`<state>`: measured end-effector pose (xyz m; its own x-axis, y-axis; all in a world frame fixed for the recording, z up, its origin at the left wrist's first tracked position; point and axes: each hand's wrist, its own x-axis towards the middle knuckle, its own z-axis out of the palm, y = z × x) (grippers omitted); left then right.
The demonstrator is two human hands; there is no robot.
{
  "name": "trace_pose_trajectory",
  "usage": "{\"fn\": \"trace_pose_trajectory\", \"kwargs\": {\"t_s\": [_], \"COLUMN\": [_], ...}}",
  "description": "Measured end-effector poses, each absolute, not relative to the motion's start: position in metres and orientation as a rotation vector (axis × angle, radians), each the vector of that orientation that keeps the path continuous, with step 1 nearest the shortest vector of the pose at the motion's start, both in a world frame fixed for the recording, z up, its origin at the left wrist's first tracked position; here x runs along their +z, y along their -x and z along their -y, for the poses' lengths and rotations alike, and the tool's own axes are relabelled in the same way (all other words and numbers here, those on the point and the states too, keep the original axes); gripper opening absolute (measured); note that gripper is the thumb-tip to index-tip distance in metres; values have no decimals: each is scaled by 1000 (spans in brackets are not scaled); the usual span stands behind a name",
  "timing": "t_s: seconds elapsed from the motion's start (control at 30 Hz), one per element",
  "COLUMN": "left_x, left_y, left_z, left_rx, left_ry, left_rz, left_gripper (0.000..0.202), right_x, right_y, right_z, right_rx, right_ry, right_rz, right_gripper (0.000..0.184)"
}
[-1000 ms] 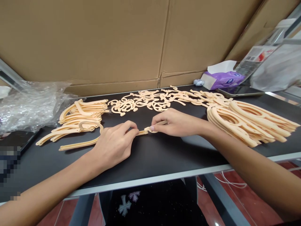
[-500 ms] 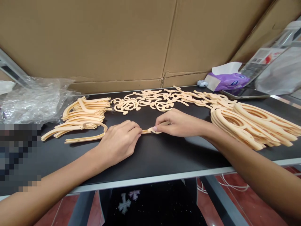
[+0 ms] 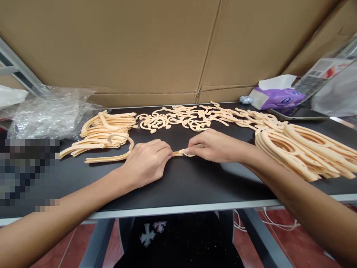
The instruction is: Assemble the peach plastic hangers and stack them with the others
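My left hand [image 3: 147, 162] is closed in a pinch on a peach plastic hanger body [image 3: 108, 158] that lies flat on the black table [image 3: 181, 186], its long arm reaching out to the left. My right hand [image 3: 214, 146] is closed on a small peach hook piece [image 3: 186, 152], held against the end of the hanger body. The two hands almost meet at mid-table. Behind them lies a loose spread of hook pieces [image 3: 181, 119].
A pile of hangers [image 3: 103, 132] lies at left, a larger stack of hanger bodies [image 3: 304, 149] at right. Crumpled clear plastic [image 3: 50, 115] sits far left. A purple tissue pack [image 3: 279, 97] and a phone [image 3: 298, 113] lie at back right. Cardboard [image 3: 167, 48] walls the back.
The view has drifted, so everything sits slightly further right in the picture. Both hands keep their pinch on the hanger body and hook piece at the same place on the table.
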<state>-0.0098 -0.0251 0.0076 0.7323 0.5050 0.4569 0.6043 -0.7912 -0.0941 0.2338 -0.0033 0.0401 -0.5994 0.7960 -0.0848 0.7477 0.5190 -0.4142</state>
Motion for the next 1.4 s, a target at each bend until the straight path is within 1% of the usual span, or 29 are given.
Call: {"fn": "trace_pose_trajectory", "kwargs": {"t_s": [0.23,0.4,0.47,0.57,0.77,1.07,1.17,1.4], "left_x": [8,8,9,9,7,5,4,5], "left_y": [11,11,11,12,15,16,16,14], "left_z": [24,23,23,21,16,15,16,17], "left_rx": [-671,-693,-698,-696,-674,-743,-748,-734], "left_ry": [2680,2669,2667,2666,2723,2727,2713,2692], "left_rz": [781,714,714,730,751,800,828,843], "left_gripper": [19,19,18,18,19,17,18,13], "right_x": [42,47,48,49,48,50,51,48], "right_y": [-233,-231,-231,-231,-230,-227,-227,-229], "right_z": [4,1,1,2,7,12,13,12], "right_rx": [551,739,760,660,407,75,31,75], "right_ry": [1368,1364,1378,1412,1481,1450,1450,1412], "right_rz": [2658,2630,2617,2620,2661,2731,2746,2711], "right_gripper": [32,31,30,28,31,31,30,31]}}
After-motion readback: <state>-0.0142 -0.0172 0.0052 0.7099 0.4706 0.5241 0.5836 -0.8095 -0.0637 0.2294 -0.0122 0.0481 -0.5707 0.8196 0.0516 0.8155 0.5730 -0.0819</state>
